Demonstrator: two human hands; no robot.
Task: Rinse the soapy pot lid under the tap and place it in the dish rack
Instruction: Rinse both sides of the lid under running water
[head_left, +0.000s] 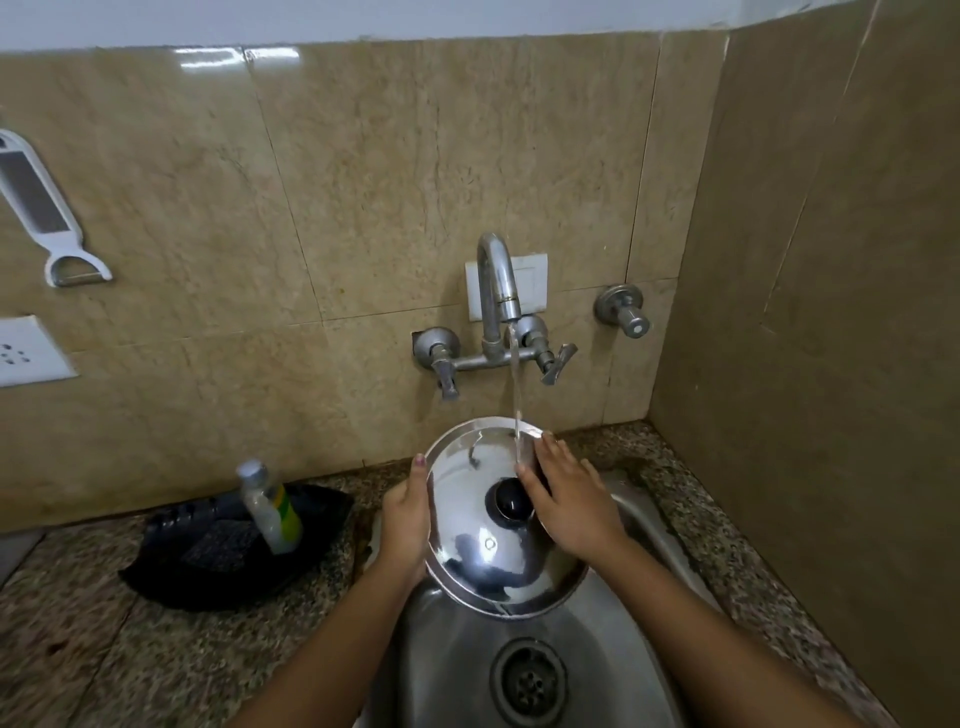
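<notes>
A round steel pot lid (470, 540) with a black knob (511, 500) is held tilted over the steel sink (452, 654). My left hand (408, 525) grips the lid's left rim. My right hand (569, 501) lies flat on the lid's top, fingers spread beside the knob. Water runs from the wall tap (498, 283) in a thin stream (517, 395) and lands on the lid's upper part, near my right fingertips. No dish rack is in view.
A black tray (171, 571) on the granite counter (72, 639) left of the sink holds a dish-soap bottle (270, 506) and a scrubber. A white peeler (47, 218) hangs on the tiled wall. A side wall closes in on the right. The sink drain (530, 680) lies below the lid.
</notes>
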